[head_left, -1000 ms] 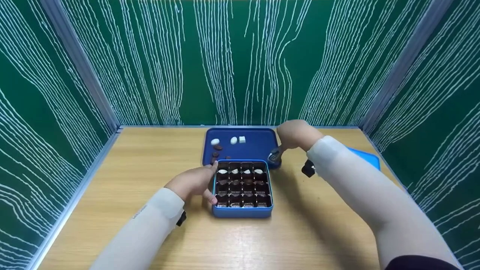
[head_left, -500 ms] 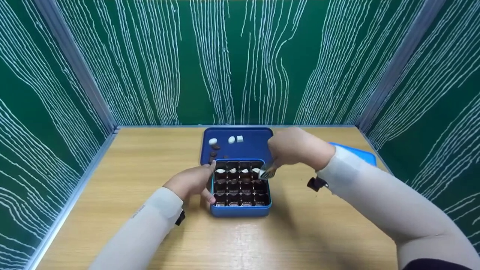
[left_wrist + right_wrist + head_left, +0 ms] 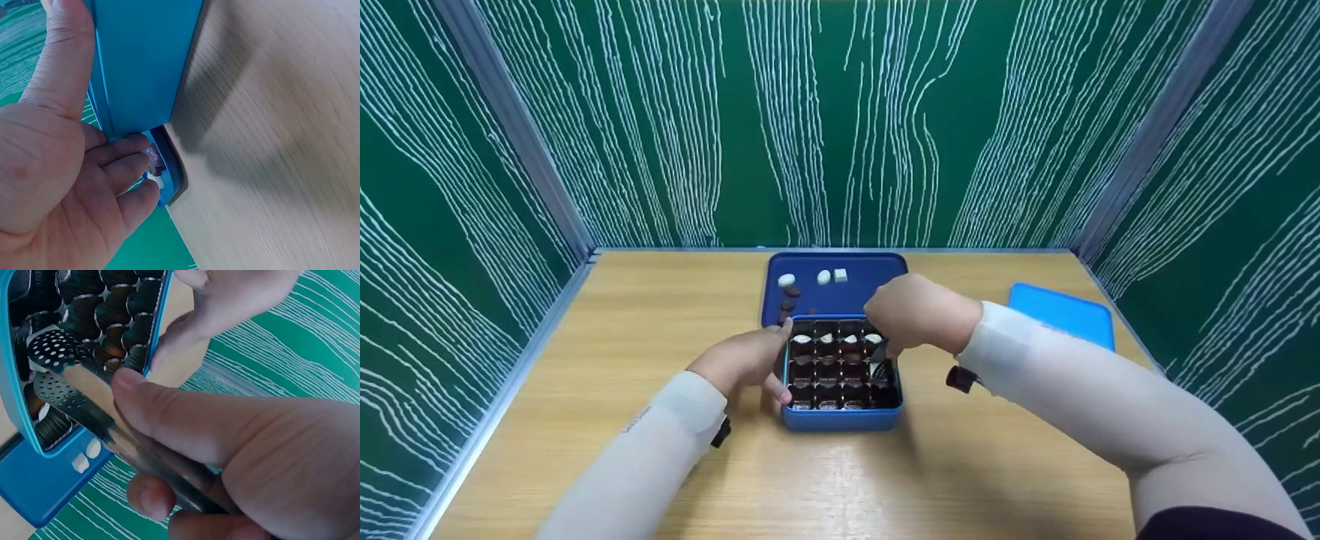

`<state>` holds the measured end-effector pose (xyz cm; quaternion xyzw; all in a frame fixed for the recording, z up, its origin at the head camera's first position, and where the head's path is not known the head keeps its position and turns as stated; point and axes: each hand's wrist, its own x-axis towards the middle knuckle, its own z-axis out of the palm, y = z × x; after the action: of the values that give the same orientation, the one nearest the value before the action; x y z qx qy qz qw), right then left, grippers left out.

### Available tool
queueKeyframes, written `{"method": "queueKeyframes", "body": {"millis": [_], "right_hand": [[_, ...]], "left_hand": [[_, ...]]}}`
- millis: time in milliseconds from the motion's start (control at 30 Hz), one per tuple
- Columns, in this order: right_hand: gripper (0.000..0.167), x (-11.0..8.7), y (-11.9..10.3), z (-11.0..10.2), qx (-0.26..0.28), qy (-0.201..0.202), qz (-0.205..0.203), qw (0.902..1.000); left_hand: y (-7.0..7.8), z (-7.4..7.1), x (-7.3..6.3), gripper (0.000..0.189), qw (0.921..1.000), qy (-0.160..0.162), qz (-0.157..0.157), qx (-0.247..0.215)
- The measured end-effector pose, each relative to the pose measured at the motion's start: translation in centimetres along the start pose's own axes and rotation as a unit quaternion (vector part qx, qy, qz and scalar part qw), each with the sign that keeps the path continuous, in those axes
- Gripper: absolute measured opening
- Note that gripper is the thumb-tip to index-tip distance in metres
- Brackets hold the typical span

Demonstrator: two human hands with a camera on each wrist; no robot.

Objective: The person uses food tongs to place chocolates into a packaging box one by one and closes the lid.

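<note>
A blue box (image 3: 842, 421) with a dark brown divided insert sits in the middle of the table. Several white pieces (image 3: 826, 339) lie in one row of its compartments. My left hand (image 3: 746, 366) holds the box's left side, thumb near the front corner and fingers at the back corner (image 3: 112, 197). My right hand (image 3: 919, 311) grips metal tongs (image 3: 87, 385) with perforated ends, reaching down into the right column of the box. A white piece (image 3: 32, 343) shows between the tong ends, mostly hidden by the upper one.
Behind the box, partly covered by it, lies a dark blue tray (image 3: 859, 292) bearing white pieces (image 3: 840, 275) and brown pieces (image 3: 793, 292). A light blue lid (image 3: 1061, 311) rests at the right, near the right arm. Green walls (image 3: 840, 150) enclose the table.
From the tray's right front corner, my right hand has brought the tongs left and toward me, over the box rim and down into its right column. My left hand stays put.
</note>
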<state>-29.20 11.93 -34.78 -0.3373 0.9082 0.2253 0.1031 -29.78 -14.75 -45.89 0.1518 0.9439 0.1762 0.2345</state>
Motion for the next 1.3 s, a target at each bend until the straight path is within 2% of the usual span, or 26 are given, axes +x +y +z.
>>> {"method": "queueKeyframes", "body": {"millis": [133,300,533,633,767,900,967,1033,1100,1167,1300], "right_hand": [[0.038,0.8,-0.8,0.1,-0.019,-0.008,-0.005,0.9998],[0.041,1.7,-1.9,0.5,-0.043,-0.027,-0.003,0.9987],[0.032,2.4,-2.3,1.0,-0.042,-0.058,0.001,0.9974],[0.035,1.9,-1.6,0.5,-0.024,-0.051,-0.003,0.9984],[0.054,1.2,0.4,-0.8,0.025,-0.048,-0.006,0.9985],[0.066,1.3,3.0,-1.9,0.084,-0.076,0.011,0.9935],[0.065,1.7,4.2,-1.9,0.122,-0.066,0.024,0.9901],[0.060,2.6,5.4,-1.5,0.168,-0.037,0.041,0.9843],[0.051,3.8,6.5,-0.6,0.215,0.005,0.064,0.9745],[0.039,5.3,7.4,0.7,0.261,0.044,0.092,0.9600],[0.028,8.2,8.3,3.4,0.324,0.080,0.150,0.9306]], "left_hand": [[0.2,0.0,0.1,0.149,0.9997,-0.003,0.008,0.021],[0.2,0.0,0.1,0.149,1.0000,-0.004,0.001,0.005],[0.0,0.1,-0.1,0.147,1.0000,0.000,0.003,-0.004],[0.0,0.1,-0.1,0.147,1.0000,-0.001,0.005,0.001],[0.0,0.0,-0.1,0.149,1.0000,-0.002,0.006,0.003],[0.0,0.0,-0.2,0.150,1.0000,-0.003,-0.001,-0.005],[0.0,0.0,-0.2,0.150,1.0000,-0.002,-0.002,-0.007],[0.0,0.0,-0.2,0.149,0.9999,0.000,-0.002,-0.012],[0.0,-0.1,-0.2,0.149,0.9998,0.000,-0.004,-0.020],[0.0,-0.1,-0.2,0.148,0.9996,0.000,-0.006,-0.027],[0.0,0.0,-0.3,0.148,0.9995,-0.001,-0.009,-0.031]]}}
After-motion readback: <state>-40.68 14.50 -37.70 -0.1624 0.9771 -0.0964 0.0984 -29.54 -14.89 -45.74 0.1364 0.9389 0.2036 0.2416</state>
